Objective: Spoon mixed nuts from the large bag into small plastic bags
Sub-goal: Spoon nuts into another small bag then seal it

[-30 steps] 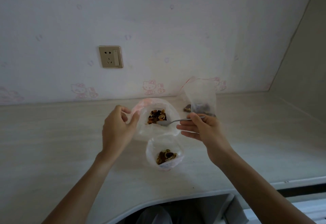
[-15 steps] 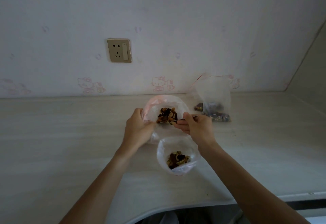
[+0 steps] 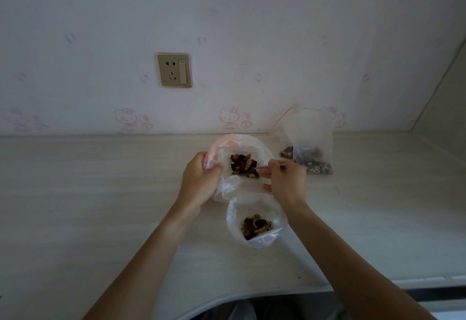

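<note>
mixed nuts [image 3: 243, 164] load the spoon [image 3: 262, 167] my right hand [image 3: 286, 181] pinches while my left hand [image 3: 201, 181] clutches the large bag [image 3: 222, 150]; next, tip into the small bag [image 3: 254, 240].

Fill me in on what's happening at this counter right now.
A person is portioning mixed nuts. The left hand holds open the rim of the large bag, while the right hand holds a spoon dipped into the nuts inside it. Just in front sits an open small bag, partly filled. A zip bag with some nuts in it stands at the back right of the counter, near the wall.
</note>
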`<act>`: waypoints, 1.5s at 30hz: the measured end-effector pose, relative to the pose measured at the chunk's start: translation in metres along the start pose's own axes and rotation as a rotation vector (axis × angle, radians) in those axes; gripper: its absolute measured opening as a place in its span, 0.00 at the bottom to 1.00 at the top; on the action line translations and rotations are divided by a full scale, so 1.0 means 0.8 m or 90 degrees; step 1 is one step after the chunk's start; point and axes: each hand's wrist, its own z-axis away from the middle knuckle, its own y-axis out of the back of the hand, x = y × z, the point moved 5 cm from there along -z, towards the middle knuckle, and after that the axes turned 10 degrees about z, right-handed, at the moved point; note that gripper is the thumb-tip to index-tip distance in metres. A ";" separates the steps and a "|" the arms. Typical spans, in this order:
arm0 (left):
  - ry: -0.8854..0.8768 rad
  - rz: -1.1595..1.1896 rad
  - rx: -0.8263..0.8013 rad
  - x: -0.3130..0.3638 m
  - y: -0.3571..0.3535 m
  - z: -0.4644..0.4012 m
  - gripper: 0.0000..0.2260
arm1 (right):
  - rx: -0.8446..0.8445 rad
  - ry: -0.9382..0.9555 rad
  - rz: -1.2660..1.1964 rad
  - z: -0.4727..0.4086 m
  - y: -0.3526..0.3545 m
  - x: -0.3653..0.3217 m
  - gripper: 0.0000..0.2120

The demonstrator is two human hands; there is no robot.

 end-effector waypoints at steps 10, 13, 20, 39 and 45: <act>-0.085 -0.148 0.016 -0.004 0.005 -0.003 0.04 | -0.036 -0.105 -0.151 -0.003 -0.001 0.014 0.08; -0.102 -0.190 0.015 -0.006 0.006 -0.004 0.08 | -0.042 -0.105 -0.177 -0.002 0.001 0.017 0.08; -0.083 -0.192 0.014 -0.007 0.006 -0.004 0.16 | -0.054 -0.072 -0.177 0.000 0.012 0.017 0.08; -0.091 -0.342 -0.014 0.042 0.031 0.101 0.20 | -0.169 -0.006 -0.219 0.058 0.106 -0.032 0.11; -0.004 -0.455 -0.139 0.032 0.009 0.129 0.19 | -0.218 -0.011 -0.176 0.093 0.119 -0.012 0.10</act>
